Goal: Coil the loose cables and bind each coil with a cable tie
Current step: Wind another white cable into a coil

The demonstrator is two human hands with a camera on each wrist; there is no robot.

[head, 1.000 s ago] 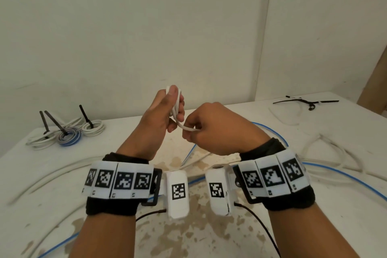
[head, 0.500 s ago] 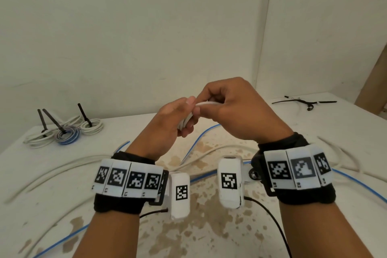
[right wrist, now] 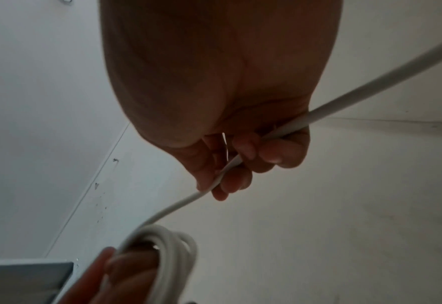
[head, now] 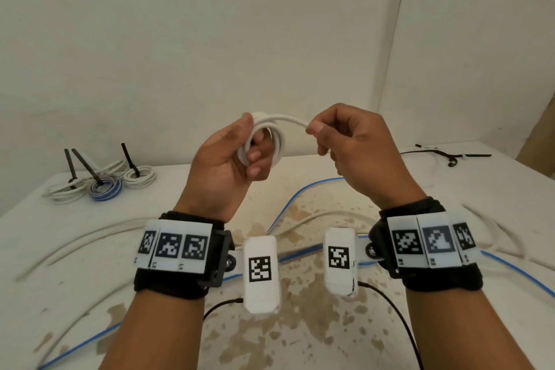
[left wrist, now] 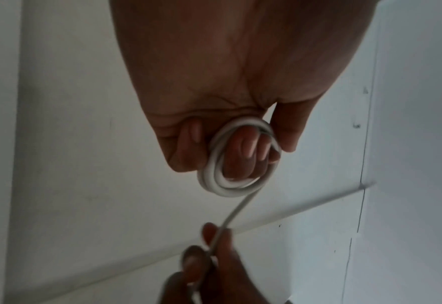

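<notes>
The grip of the left hand (head: 223, 165) is curled round a small coil (head: 264, 141) of white cable, thumb on top and fingers passing through the loops, holding it up in the air above the surface (head: 315, 324). The grip of the right hand (head: 357, 147) is a pinch of thumb and forefinger on the same cable just beside the coil, and the right wrist view shows the cable (right wrist: 370, 84) running on through the curled fingers and out past the palm. The step in hand looks like winding: a few turns sit on the left fingers and the rest of this cable is not yet taken up. The next move probably calls for the right hand to carry its length round the left fingers again, laying each turn flat beside the others while the left thumb pins them, then reaching for a tie. Spare black cable ties (head: 450, 156) lie at the far right of the surface. At the far left sit three finished coils (head: 105, 186), each bound with a black tie. Loose white and blue cables (head: 300, 198) trail across the stained surface beneath the wrists.
</notes>
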